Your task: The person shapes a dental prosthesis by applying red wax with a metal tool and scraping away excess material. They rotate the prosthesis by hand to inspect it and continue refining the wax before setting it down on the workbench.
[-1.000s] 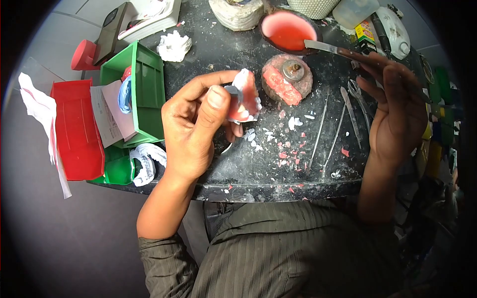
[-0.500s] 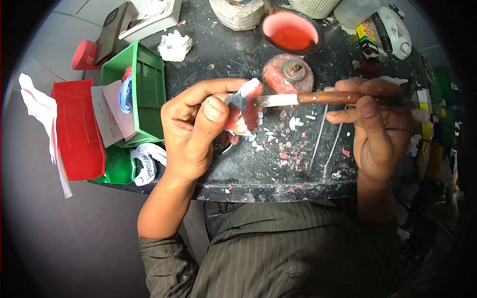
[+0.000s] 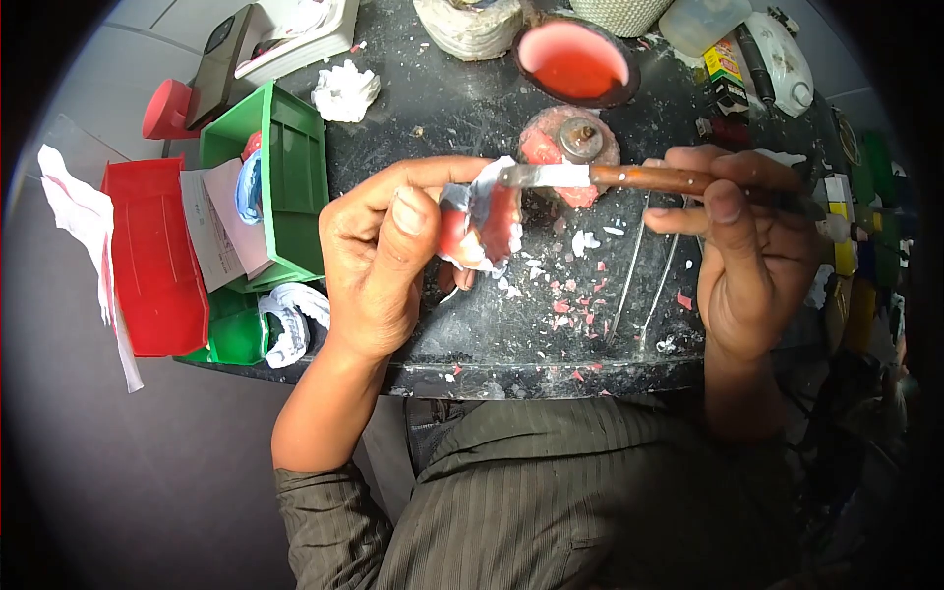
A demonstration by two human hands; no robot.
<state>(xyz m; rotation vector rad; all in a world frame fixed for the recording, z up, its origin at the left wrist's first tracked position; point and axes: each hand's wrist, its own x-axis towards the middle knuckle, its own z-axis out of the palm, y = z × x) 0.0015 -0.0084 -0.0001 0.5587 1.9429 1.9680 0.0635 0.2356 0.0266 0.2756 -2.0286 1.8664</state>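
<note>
My left hand (image 3: 379,251) grips a pink wax denture on a white plaster cast (image 3: 487,221), held above the dark worktable (image 3: 511,324). My right hand (image 3: 752,246) holds a wax knife (image 3: 600,177) with a brown wooden handle. Its metal blade lies level and its tip touches the upper edge of the cast. Behind the blade stands a small burner smeared with pink wax (image 3: 575,147), and farther back a dark bowl of pink wax (image 3: 575,61).
Green bins (image 3: 285,177) and a red bin (image 3: 147,256) with papers and casts stand at the left. Another plaster cast (image 3: 290,323) lies by the table's front edge. Thin metal instruments (image 3: 629,265) and wax chips litter the table. Bottles and tools crowd the right.
The knife came from the wax bowl down to the cast, then shifted slightly up along its top edge. My left hand tilted the cast a little.
</note>
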